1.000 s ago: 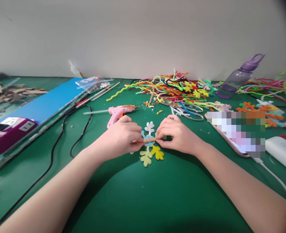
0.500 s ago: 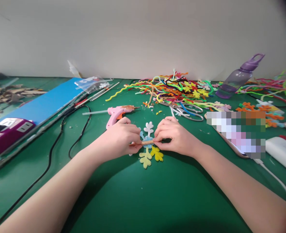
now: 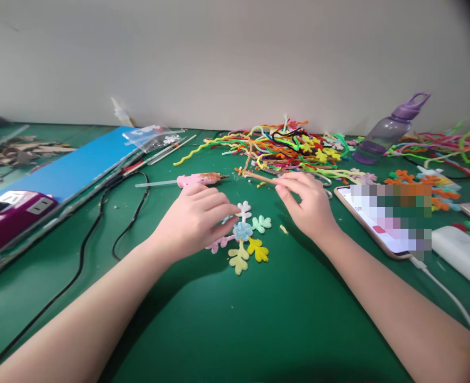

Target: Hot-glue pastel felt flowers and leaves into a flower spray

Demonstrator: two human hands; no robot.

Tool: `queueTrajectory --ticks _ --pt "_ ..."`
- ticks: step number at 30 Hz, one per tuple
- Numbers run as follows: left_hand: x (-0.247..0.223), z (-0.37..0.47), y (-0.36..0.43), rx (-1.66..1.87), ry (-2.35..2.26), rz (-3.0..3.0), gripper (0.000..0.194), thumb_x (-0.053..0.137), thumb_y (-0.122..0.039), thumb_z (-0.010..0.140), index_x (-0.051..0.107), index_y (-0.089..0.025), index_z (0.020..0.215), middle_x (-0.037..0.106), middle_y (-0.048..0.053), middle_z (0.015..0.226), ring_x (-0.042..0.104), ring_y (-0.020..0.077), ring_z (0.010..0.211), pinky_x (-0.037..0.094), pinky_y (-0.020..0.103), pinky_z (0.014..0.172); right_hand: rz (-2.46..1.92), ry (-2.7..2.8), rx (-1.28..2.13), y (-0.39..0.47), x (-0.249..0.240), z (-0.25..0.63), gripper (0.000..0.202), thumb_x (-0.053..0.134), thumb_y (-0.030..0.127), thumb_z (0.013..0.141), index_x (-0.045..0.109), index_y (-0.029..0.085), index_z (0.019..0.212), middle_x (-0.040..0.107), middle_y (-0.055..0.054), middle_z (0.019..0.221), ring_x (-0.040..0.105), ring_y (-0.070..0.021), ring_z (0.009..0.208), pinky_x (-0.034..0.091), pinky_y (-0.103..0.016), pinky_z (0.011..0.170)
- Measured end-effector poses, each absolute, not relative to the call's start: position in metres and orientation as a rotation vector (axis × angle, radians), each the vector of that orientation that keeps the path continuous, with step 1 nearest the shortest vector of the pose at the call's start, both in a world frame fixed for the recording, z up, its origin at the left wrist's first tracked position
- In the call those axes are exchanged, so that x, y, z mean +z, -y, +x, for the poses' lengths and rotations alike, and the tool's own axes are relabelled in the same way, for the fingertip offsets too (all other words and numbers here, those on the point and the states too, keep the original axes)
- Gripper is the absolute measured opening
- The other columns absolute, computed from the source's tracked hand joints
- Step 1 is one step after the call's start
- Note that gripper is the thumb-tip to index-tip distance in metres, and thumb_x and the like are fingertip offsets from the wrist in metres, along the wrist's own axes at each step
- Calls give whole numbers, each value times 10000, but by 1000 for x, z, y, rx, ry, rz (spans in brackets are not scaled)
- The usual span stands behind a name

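Note:
A flower-like piece (image 3: 243,231) with a light blue centre and white, mint, yellow, cream and pink leaf shapes lies on the green table. Over its left side is my left hand (image 3: 199,218), fingers bent and close together; whether anything is between the fingertips is hidden. My right hand (image 3: 304,202) pinches a thin brown stick (image 3: 261,176) between thumb and fingers, up and to the right of the flower. Just beyond my left hand lies a pink glue gun (image 3: 199,180) with a clear glue stick in its back. A small pale scrap (image 3: 284,229) rests below my right hand.
Colourful pipe cleaners (image 3: 283,143) are heaped at the back, with scissors (image 3: 322,178) partly behind my right hand. A purple bottle (image 3: 386,133), phone (image 3: 374,223) and white power bank (image 3: 462,255) stand or lie right. At left are a blue board (image 3: 71,165), purple power strip (image 3: 15,218) and black cable (image 3: 84,255).
My right hand has moved up and right with the brown stick, away from the flower. My left hand no longer holds the stick's other end. The flower's blue centre and mint leaf are now uncovered.

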State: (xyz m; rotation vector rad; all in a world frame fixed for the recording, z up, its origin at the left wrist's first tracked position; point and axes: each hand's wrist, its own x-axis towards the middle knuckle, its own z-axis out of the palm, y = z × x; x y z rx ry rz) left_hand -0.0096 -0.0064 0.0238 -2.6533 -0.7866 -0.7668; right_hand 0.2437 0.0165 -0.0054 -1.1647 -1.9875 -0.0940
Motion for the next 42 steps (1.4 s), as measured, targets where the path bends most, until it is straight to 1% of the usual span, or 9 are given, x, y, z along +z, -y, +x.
queueTrajectory --ticks 5,9,13,16,21,24,33,38,42 --pt "26 -8 9 -541 714 -2775 410 492 -397 897 520 -188 546 506 -32 506 466 110 524 339 302 613 -1010 2366 20 -8 -4 235 158 528 265 888 682 230 900 697 -17 918 573 -190 916 329 -399 891" --pt "25 -8 9 -399 734 -2885 410 528 -448 867 536 -186 551 519 -33 501 457 106 509 335 305 624 -987 2467 125 -7 -4 234 161 536 288 884 686 232 905 680 -22 920 557 -180 917 313 -381 878" --pt "23 -12 5 -321 743 -2925 333 558 -423 865 606 -192 630 581 -29 565 494 112 551 340 314 668 -954 2477 214 -6 -2 235 335 549 345 878 571 192 581 589 15 630 507 -130 689 317 -357 833" --pt "21 -15 0 -333 762 -2886 295 546 -380 886 628 -196 672 611 -23 602 516 118 583 343 322 697 -970 2410 237 -5 0 236 443 524 355 890 450 185 488 476 36 514 426 -107 563 338 -336 781" --pt "18 -16 -2 -432 860 -2740 322 457 -314 933 639 -187 699 616 -9 605 532 122 588 341 319 673 -1013 2293 235 -10 -2 239 123 582 303 850 656 214 805 671 -22 840 583 -171 820 366 -355 838" --pt "18 -13 1 -465 856 -2815 318 470 -391 925 658 -200 753 629 -15 614 536 120 579 348 320 679 -962 2352 337 -12 -4 240 169 596 309 848 680 239 977 687 -34 1000 580 -193 969 377 -365 886" --pt "18 -13 3 -475 831 -2950 456 527 -622 805 650 -196 696 638 -21 595 520 125 567 353 325 688 -969 2455 347 -9 -3 240 151 637 375 826 699 244 784 709 8 854 584 -157 827 283 -382 894" --pt "15 -16 0 -391 868 -2982 404 583 -606 776 672 -218 839 687 -24 719 566 131 636 354 325 726 -1013 2344 280 -8 -2 240 306 611 352 840 580 198 577 655 17 654 543 -132 663 297 -354 812" --pt "13 -19 -5 -409 893 -2923 324 591 -522 820 668 -213 881 684 -28 717 576 133 627 349 317 698 -965 2353 274 -10 -1 242 197 627 329 830 624 203 679 680 5 779 582 -146 758 289 -354 833"
